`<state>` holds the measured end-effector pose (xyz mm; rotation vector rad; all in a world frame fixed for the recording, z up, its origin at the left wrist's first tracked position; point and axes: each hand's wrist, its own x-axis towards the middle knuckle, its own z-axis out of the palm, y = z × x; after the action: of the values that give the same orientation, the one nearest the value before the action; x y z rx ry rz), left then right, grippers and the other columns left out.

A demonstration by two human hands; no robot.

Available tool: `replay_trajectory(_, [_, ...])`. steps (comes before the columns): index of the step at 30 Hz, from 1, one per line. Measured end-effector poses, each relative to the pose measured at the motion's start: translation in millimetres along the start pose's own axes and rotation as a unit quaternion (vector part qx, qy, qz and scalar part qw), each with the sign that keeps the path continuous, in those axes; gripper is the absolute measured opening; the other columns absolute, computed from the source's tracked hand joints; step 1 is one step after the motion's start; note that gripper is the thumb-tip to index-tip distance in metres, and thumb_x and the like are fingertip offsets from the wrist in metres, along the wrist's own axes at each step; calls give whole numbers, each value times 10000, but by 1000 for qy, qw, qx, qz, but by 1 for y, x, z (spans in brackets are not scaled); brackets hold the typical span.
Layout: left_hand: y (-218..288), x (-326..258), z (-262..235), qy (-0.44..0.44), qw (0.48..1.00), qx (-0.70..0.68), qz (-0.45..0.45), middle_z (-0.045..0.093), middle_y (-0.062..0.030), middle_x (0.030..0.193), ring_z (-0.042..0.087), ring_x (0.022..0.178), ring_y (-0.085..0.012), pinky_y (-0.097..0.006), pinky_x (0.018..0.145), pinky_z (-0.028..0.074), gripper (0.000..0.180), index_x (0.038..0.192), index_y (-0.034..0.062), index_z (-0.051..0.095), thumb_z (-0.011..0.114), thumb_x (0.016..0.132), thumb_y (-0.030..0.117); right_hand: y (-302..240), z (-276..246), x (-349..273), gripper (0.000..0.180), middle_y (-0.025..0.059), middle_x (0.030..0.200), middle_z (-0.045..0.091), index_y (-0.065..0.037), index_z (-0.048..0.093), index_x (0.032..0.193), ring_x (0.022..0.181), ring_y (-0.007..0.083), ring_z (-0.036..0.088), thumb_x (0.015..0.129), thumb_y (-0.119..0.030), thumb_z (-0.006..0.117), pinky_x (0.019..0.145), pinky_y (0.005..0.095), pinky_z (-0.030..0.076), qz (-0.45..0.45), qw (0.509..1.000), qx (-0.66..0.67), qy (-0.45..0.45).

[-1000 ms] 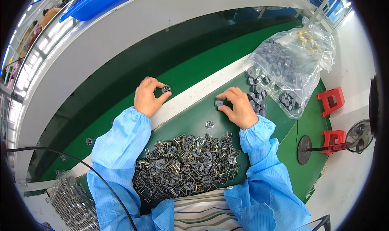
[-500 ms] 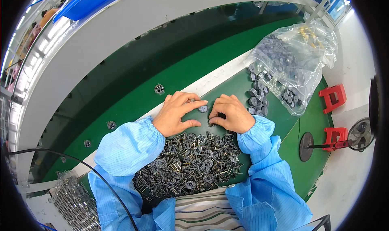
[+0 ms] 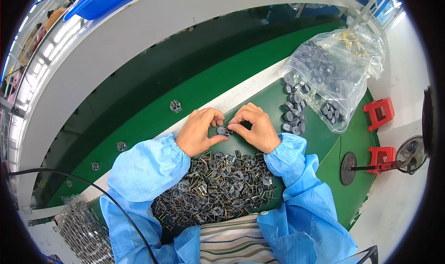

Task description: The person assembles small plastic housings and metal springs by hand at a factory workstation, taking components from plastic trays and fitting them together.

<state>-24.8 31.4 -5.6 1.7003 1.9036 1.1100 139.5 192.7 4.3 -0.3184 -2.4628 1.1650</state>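
My left hand [image 3: 199, 132] pinches a small round grey cap [image 3: 223, 130] between thumb and fingers, just above the green worktop. From the other side, my right hand [image 3: 255, 128] closes its thumb and forefinger on a small dark part with metal pins [image 3: 228, 130], held against the cap. The fingers partly hide where the two pieces meet. Close below both hands spreads a heap of dark parts with metal pins [image 3: 218, 185]. Several loose grey caps [image 3: 295, 107] lie to the right of my right hand.
A clear plastic bag [image 3: 331, 74] of grey caps lies at the far right. Beyond a white ledge [image 3: 245, 90], a green belt carries spaced pinned pieces [image 3: 175, 106]. Metal strips [image 3: 83, 222] are stacked at lower left. Red stools [image 3: 379, 113] and a fan [image 3: 410, 154] stand at right.
My right hand has lifted its pinned part up and left to the cap. My left fingers have closed around that cap. Pieces on the belt have shifted slightly left and nearer.
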Motion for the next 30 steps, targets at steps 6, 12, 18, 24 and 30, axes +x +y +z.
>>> replay_trajectory(6, [0, -1, 2, -3, 1000, 5, 1, 636, -41, 992, 628, 918, -208, -386, 902, 438, 562, 1158, 88, 566, 927, 745, 214, -8, 8, 4, 135, -4, 875, 665, -99, 708, 845, 902, 201, 605, 800, -92, 835, 830, 362, 410, -78, 993, -91, 9])
replay_trajectory(12, [-2, -2, 1, -3, 1000, -4, 0, 634, -41, 984, 630, 907, -207, -380, 908, 449, 552, 1156, 84, 565, 921, 744, 179, -13, 14, 7, 167, 7, 876, 599, -115, 668, 878, 923, 227, 585, 779, -112, 802, 814, 384, 391, -175, 967, -182, 42])
replay_trajectory(18, [-3, 5, 5, -9, 1000, 4, 24, 628, -27, 956, 619, 878, -200, -380, 870, 457, 560, 1146, 96, 562, 925, 728, 178, -7, 11, 4, 155, 12, 887, 609, -113, 656, 879, 928, 234, 587, 801, -116, 790, 812, 391, 400, -152, 972, -175, 30])
replay_trajectory(24, [-2, 16, 8, -30, 999, -14, 4, 626, -13, 898, 594, 829, -192, -368, 827, 456, 616, 1191, 99, 547, 933, 722, 208, 2, -7, 6, 181, 21, 970, 662, -105, 685, 942, 990, 267, 604, 805, -128, 801, 851, 412, 421, -80, 991, -104, 27])
replay_trajectory(30, [9, 29, 22, -18, 999, 24, 41, 639, -22, 913, 599, 815, -186, -373, 817, 456, 562, 1173, 98, 564, 910, 749, 228, 49, -35, 3, 580, 217, 1423, 517, -35, 573, 1343, 1330, 428, 475, 821, -146, 801, 1117, 558, 349, 89, 858, -452, 226])
